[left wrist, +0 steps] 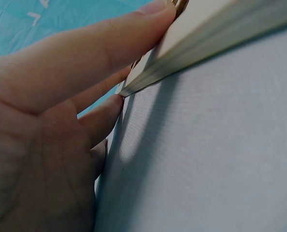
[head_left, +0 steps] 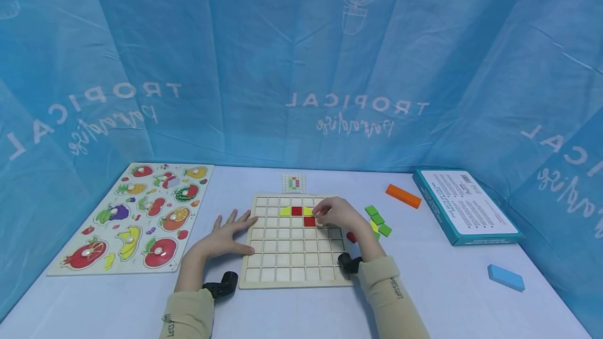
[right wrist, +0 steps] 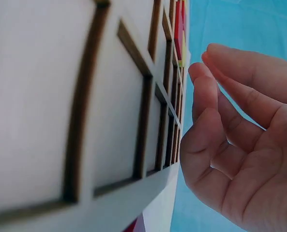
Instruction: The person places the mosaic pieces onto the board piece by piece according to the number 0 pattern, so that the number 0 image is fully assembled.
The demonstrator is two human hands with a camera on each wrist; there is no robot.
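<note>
A wooden grid board (head_left: 268, 285) lies flat on the table. Along one upper row sit a yellow tile (head_left: 285, 211), a red tile (head_left: 297, 211) and a second yellow tile (head_left: 308, 210); another red tile (head_left: 309, 222) lies just below. My left hand (head_left: 221, 239) rests at the board's left edge with fingers spread, its thumb (left wrist: 155, 7) on the rim. Over the upper right cells, my right hand (head_left: 341, 216) has its fingertips right beside the second yellow tile. Its fingers (right wrist: 206, 130) are loosely bent, with no piece showing between them in the right wrist view.
Green tiles (head_left: 384, 230) and a small red piece (head_left: 351, 237) lie right of the board. A pattern card (head_left: 294, 183) is behind it. A fruit puzzle board (head_left: 113, 229) lies left; an orange block (head_left: 403, 196), teal box (head_left: 466, 208) and blue block (head_left: 506, 277) stand right.
</note>
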